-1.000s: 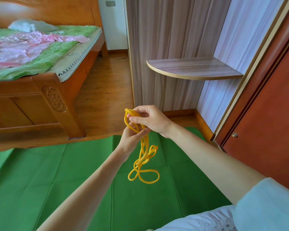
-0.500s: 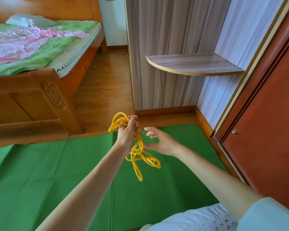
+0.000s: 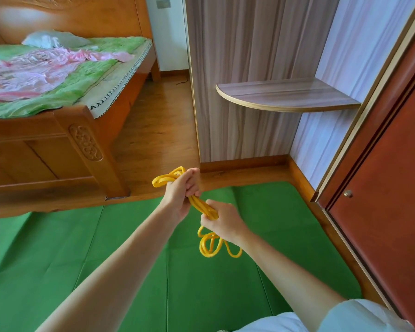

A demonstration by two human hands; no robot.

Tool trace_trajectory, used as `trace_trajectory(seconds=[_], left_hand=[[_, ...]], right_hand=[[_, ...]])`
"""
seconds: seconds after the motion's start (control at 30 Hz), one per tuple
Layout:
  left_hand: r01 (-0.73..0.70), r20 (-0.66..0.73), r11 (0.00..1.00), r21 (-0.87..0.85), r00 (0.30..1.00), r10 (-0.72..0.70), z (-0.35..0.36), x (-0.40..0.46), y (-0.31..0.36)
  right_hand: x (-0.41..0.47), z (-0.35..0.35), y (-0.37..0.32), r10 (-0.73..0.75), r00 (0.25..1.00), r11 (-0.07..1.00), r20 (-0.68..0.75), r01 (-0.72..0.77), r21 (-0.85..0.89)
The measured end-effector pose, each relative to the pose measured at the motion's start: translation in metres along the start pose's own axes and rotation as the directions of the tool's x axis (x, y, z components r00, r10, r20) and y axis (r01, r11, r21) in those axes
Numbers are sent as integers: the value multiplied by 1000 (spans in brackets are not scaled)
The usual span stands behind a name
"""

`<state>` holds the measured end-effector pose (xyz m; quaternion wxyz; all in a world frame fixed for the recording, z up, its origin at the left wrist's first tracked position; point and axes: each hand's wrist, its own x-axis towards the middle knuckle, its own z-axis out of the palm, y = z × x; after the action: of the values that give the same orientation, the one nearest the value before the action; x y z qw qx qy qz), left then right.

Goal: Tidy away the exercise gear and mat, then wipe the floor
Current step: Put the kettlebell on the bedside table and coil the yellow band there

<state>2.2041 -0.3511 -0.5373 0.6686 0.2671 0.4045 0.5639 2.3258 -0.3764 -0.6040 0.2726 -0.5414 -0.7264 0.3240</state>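
Both hands are gripping a bundled yellow rubber resistance band (image 3: pixel 203 207) in the air above the floor. The left hand (image 3: pixel 181 194) is curling its fingers round the upper part of the bundle, with a flat loop of band sticking out past the knuckles toward the bed. The right hand (image 3: pixel 222 220) is clutching the lower part, just below and to the right of the left hand, and several loose loops are dangling beneath it. A short stretch of the band is running taut between the two fists.

Under the hands a large green foam exercise mat (image 3: pixel 106 255) is lying flat on the brown wooden floor (image 3: pixel 153 130), its fold creases showing. A carved wooden bed (image 3: pixel 58 144) is standing at the left, carrying a green blanket (image 3: pixel 65 87), a crumpled pink cloth (image 3: pixel 34 70) and a pale pillow (image 3: pixel 50 40). At the right a rounded wood-grain corner shelf (image 3: pixel 285 94) is jutting from a striped panel wall, and a reddish-brown door (image 3: pixel 388 200) with a small round knob (image 3: pixel 347 193) is standing closed. A light blue sleeve (image 3: pixel 359 317) is covering the right upper arm.
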Motion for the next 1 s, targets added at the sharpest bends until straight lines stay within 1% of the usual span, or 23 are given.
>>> trace_trajectory(seconds=[0.07, 0.13, 0.2, 0.27, 0.3, 0.33, 0.37, 0.4, 0.47, 0.57, 0.63, 0.7, 0.77, 0.87, 0.9, 0.93, 0.97, 1.0], left_hand=[[68, 13, 997, -35, 998, -67, -7, 0, 9], [169, 43, 986, -15, 985, -168, -15, -1, 18], [247, 50, 960, 132, 966, -255, -22, -5, 23], [277, 35, 892, 356, 950, -309, -25, -10, 23], [268, 24, 834, 483, 947, -319, -25, -10, 22], [243, 13, 750, 616, 948, -318, -25, -10, 20], [204, 9, 645, 737, 950, -311, -25, -9, 18], [152, 23, 538, 829, 952, -305, -25, -9, 16], [4, 109, 351, 936, 947, -303, -26, -9, 12], [-250, 275, 119, 961, 910, -310, -28, -9, 5], [-335, 317, -11, 942, 901, -296, -27, -13, -2], [-364, 333, -101, 926, 913, -237, -24, -16, -9], [-341, 315, -183, 922, 936, -157, -23, -20, -14], [-293, 287, -344, 892, 955, -69, -22, -24, -19], [-307, 310, -370, 877, 949, -54, -22, -24, -21], [-327, 330, -364, 872, 942, -54, -23, -24, -24], [-343, 338, -312, 886, 938, -71, -23, -24, -27], [-341, 326, -212, 916, 940, -104, -25, -23, -29]], right_hand=[[2, -2, 3, -36, 999, 992, -9, 34, -120], [1, -4, 11, -31, 999, 984, -26, 26, -177], [-2, -7, 16, -26, 998, 982, -49, 16, -188], [-5, -11, 15, -73, 995, 974, -74, 55, -219], [-7, -13, 13, -117, 989, 964, -86, 92, -250], [-8, -16, 12, -163, 982, 949, -94, 130, -286], [-9, -18, 10, -206, 973, 933, -102, 164, -319], [-9, -19, 9, -244, 963, 917, -112, 191, -350], [-8, -21, 6, -308, 940, 887, -143, 230, -401], [-3, -23, 5, -371, 916, 862, -154, 278, -423], [-2, -24, 2, -407, 906, 832, -119, 313, -458], [-3, -24, -1, -436, 895, 799, -100, 334, -500], [-5, -25, -5, -455, 883, 794, -116, 343, -502], [-8, -27, -12, -457, 881, 810, -124, 354, -468], [-9, -26, -14, -455, 883, 806, -118, 352, -477], [-9, -26, -15, -456, 883, 796, -107, 351, -494], [-8, -26, -16, -460, 883, 784, -91, 356, -508], [-8, -27, -17, -468, 881, 773, -69, 370, -514]])
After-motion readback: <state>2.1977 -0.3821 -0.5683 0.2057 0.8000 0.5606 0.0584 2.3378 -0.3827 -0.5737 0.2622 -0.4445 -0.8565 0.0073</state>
